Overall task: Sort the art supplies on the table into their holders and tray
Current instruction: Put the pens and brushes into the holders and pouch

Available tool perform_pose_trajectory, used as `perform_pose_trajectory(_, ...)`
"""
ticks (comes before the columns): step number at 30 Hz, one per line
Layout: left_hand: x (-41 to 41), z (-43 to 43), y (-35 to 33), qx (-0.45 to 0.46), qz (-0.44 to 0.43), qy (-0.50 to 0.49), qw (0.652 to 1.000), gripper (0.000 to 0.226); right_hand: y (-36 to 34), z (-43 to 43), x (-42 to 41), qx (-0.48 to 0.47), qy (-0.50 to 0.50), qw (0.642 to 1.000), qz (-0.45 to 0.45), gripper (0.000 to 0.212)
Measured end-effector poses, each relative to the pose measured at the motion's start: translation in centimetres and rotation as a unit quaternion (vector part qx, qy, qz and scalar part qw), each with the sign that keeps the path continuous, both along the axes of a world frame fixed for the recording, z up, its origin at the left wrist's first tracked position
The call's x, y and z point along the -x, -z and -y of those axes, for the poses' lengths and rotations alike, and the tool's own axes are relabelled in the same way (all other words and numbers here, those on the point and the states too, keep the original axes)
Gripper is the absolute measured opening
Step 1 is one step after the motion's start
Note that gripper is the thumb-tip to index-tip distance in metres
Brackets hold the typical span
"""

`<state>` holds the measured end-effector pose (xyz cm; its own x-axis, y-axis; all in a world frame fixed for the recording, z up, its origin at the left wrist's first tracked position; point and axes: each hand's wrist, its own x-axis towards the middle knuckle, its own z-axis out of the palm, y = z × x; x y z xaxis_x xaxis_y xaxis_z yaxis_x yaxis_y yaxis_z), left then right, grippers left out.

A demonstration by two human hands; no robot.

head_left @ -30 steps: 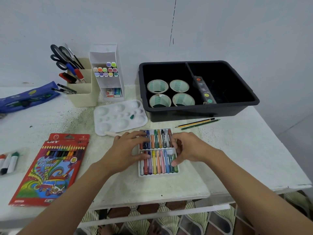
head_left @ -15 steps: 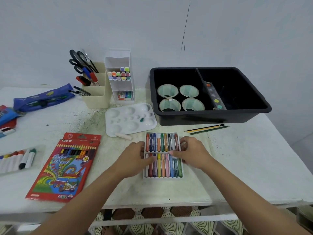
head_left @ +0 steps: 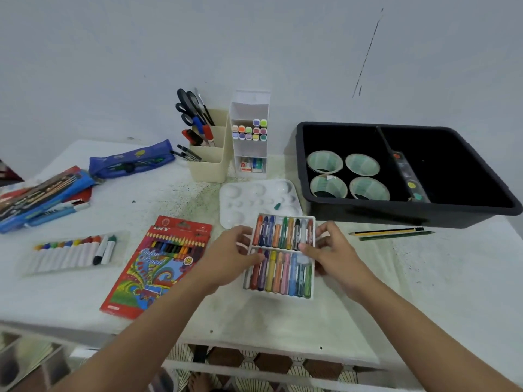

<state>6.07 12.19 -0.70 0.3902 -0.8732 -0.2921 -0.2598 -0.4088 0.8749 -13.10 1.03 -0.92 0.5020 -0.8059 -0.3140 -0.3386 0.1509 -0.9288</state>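
A white crayon box (head_left: 281, 257) with two rows of coloured crayons sits at the table's centre front. My left hand (head_left: 230, 257) grips its left edge and my right hand (head_left: 334, 254) grips its right edge, thumbs over the crayons. Behind it lies a white paint palette (head_left: 254, 199). The black tray (head_left: 407, 215) at the right back holds tape rolls (head_left: 345, 176) and a paint strip. A beige holder (head_left: 210, 162) with scissors and pens stands beside a white marker holder (head_left: 250, 131).
A red coloured-pencil pack (head_left: 158, 264) lies left of the crayon box, a marker set (head_left: 76, 251) further left. A blue pencil case (head_left: 130, 162) and packets (head_left: 42, 199) sit at the far left. Two pencils (head_left: 390, 233) lie before the black tray.
The view has swung left, showing more of the table's left side. Both hands keep holding the crayon box, which has tilted slightly and shifted up toward the palette.
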Motion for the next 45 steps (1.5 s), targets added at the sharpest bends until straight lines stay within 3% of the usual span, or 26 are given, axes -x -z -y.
perform_pose_trajectory(12,-11.0,-4.1,-2.1,0.051,0.003,-0.094,0.994,0.027,-2.0,-1.5,-12.3,-0.084,-0.055,0.991,0.089,0.032)
perform_pose_trajectory(17,-17.3,-5.7,-2.7,0.025,0.013,-0.112,0.993,0.032,-1.6,-2.7,-19.1,-0.105,-0.050,0.989,0.094,0.042)
perform_pose_trajectory(24,-26.0,-7.1,-2.5,0.008,0.019,-0.090,0.996,0.031,-0.4,-5.0,-27.7,-0.157,-0.042,0.981,0.108,0.019)
perform_pose_trajectory(26,-28.0,-7.1,-2.3,0.010,0.030,-0.077,0.997,0.031,0.0,-5.6,-30.0,-0.156,-0.012,0.982,0.108,0.027)
perform_pose_trajectory(30,-30.9,-6.9,-1.8,0.007,0.006,-0.050,0.999,0.033,0.2,-6.7,-33.1,-0.176,0.043,0.977,0.115,0.067)
perform_pose_trajectory(32,-32.2,-6.7,-1.5,-0.009,0.018,-0.015,1.000,0.035,0.3,-6.9,-34.1,-0.184,0.065,0.975,0.109,0.068)
perform_pose_trajectory(36,-36.1,-6.8,-1.0,-0.010,0.122,0.041,0.992,0.030,1.1,-7.1,-35.7,-0.189,0.101,0.969,0.124,0.068)
perform_pose_trajectory(39,-39.6,-7.3,-0.4,0.027,0.293,0.007,0.956,0.031,4.2,-6.1,-36.4,-0.178,0.116,0.968,0.132,0.102)
perform_pose_trajectory(40,-40.6,-7.5,-0.1,0.029,0.339,-0.009,0.940,0.036,4.9,-5.9,-36.8,-0.177,0.122,0.968,0.130,0.103)
perform_pose_trajectory(42,-42.3,-7.9,0.5,-0.002,0.408,-0.037,0.912,0.051,4.0,-6.5,-37.7,-0.167,0.138,0.969,0.118,0.088)
perform_pose_trajectory(45,-43.9,-8.5,1.4,-0.102,0.441,-0.022,0.892,0.078,1.3,-7.6,-39.4,-0.150,0.147,0.972,0.102,0.070)
